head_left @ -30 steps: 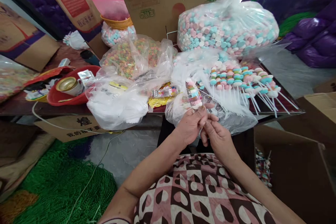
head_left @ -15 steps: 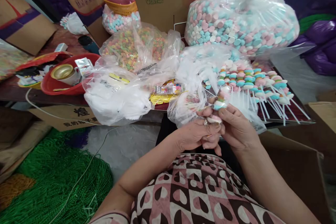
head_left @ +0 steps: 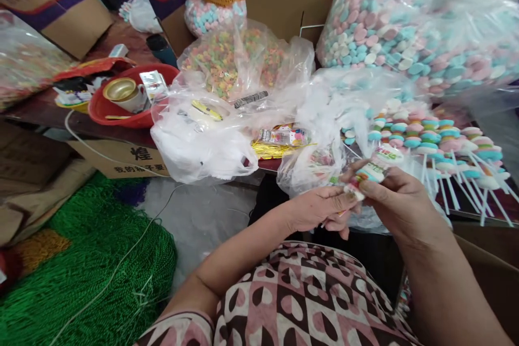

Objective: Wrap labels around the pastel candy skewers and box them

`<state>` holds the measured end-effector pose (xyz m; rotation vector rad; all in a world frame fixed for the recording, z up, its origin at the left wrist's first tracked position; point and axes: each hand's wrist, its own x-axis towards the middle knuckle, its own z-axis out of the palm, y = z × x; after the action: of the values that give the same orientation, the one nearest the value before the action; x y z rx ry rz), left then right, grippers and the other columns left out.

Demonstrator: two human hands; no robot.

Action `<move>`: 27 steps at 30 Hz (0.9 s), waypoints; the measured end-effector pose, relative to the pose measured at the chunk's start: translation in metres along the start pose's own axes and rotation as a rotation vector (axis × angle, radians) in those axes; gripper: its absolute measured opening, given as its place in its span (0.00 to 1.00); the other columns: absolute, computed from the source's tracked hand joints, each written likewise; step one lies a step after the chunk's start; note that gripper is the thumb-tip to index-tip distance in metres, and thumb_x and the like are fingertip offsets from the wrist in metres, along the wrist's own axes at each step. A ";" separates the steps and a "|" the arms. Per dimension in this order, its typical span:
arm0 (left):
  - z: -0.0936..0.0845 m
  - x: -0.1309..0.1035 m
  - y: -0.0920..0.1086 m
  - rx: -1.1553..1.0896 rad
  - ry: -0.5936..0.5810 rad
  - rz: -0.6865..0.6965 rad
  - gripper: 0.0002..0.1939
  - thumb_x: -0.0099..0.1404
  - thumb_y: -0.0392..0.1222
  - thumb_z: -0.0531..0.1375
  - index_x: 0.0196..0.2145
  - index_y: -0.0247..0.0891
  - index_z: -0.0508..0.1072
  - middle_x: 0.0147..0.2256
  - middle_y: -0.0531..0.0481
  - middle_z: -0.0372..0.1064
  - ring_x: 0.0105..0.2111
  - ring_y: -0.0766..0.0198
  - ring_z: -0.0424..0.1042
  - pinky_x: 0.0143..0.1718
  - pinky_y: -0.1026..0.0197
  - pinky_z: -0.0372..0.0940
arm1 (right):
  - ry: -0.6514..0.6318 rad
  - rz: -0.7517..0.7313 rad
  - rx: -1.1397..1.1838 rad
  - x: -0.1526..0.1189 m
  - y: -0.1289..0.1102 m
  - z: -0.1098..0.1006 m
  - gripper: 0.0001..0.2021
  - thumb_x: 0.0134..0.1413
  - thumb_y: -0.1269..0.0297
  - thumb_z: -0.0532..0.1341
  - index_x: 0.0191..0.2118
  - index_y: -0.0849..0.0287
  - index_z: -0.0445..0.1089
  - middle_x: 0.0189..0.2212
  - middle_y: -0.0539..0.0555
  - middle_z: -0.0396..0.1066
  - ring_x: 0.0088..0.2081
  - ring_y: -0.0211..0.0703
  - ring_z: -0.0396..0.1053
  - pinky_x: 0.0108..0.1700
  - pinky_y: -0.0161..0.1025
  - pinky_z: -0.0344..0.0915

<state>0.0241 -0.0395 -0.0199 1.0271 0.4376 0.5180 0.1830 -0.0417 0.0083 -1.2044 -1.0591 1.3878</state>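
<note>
Blue and white, the wrapped candy tilted just left of the piled skewers. The left hand pinched its lower end between thumb and fingers; the right hand pinched it higher up, thumb nearest.

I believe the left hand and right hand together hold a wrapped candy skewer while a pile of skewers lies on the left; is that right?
Not quite: in the head view, the pile of skewers lies on the right. The left hand and right hand do together hold a wrapped candy skewer.
</note>
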 end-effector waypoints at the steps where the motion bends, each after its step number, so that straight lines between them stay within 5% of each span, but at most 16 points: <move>1: -0.001 0.000 0.000 0.122 0.111 0.034 0.22 0.64 0.64 0.53 0.34 0.40 0.64 0.18 0.61 0.49 0.17 0.68 0.56 0.31 0.57 0.66 | 0.085 -0.028 0.010 0.003 0.003 0.004 0.15 0.38 0.58 0.75 0.35 0.54 0.77 0.30 0.51 0.75 0.25 0.38 0.68 0.21 0.34 0.62; 4: -0.006 -0.003 -0.002 0.647 0.490 0.146 0.13 0.68 0.53 0.52 0.35 0.40 0.65 0.25 0.53 0.62 0.27 0.61 0.67 0.37 0.56 0.64 | 0.294 -0.144 0.038 0.015 0.013 0.023 0.14 0.36 0.60 0.75 0.31 0.56 0.74 0.28 0.49 0.74 0.23 0.35 0.64 0.20 0.31 0.58; 7: -0.021 -0.011 -0.002 0.883 0.696 0.229 0.11 0.69 0.48 0.52 0.33 0.39 0.67 0.28 0.49 0.66 0.31 0.58 0.69 0.37 0.57 0.62 | 0.268 -0.215 -0.028 0.028 0.018 0.043 0.13 0.41 0.58 0.74 0.33 0.56 0.74 0.27 0.47 0.73 0.21 0.33 0.62 0.20 0.32 0.59; 12: -0.062 -0.032 0.009 0.390 0.888 0.334 0.14 0.69 0.52 0.53 0.32 0.41 0.67 0.21 0.57 0.60 0.20 0.68 0.60 0.27 0.64 0.60 | -0.063 -0.277 -0.455 0.058 0.021 0.071 0.14 0.60 0.55 0.60 0.44 0.56 0.76 0.33 0.53 0.78 0.31 0.42 0.73 0.34 0.40 0.70; 16: -0.087 -0.041 0.021 -0.065 0.958 0.505 0.18 0.65 0.57 0.60 0.28 0.40 0.64 0.16 0.63 0.48 0.14 0.74 0.51 0.24 0.65 0.61 | -0.128 -0.499 -1.119 0.083 0.028 0.088 0.13 0.62 0.65 0.55 0.42 0.57 0.79 0.39 0.57 0.80 0.43 0.51 0.74 0.45 0.45 0.67; 21: -0.092 -0.041 0.027 -0.212 0.956 0.511 0.20 0.57 0.55 0.67 0.26 0.39 0.64 0.16 0.63 0.48 0.13 0.75 0.52 0.20 0.65 0.58 | -0.141 -0.538 -1.659 0.097 0.024 0.082 0.15 0.63 0.68 0.53 0.40 0.59 0.79 0.41 0.61 0.79 0.43 0.55 0.70 0.41 0.46 0.60; 27: -0.088 -0.036 0.025 -0.298 0.919 0.497 0.23 0.54 0.59 0.68 0.27 0.39 0.64 0.16 0.64 0.49 0.14 0.76 0.51 0.21 0.66 0.60 | -0.221 -0.482 -1.888 0.104 0.028 0.075 0.14 0.64 0.67 0.53 0.41 0.63 0.77 0.39 0.65 0.77 0.42 0.56 0.69 0.39 0.46 0.54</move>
<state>-0.0601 0.0099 -0.0342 0.5491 0.8834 1.4739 0.1015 0.0562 -0.0243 -1.6992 -2.7438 -0.2722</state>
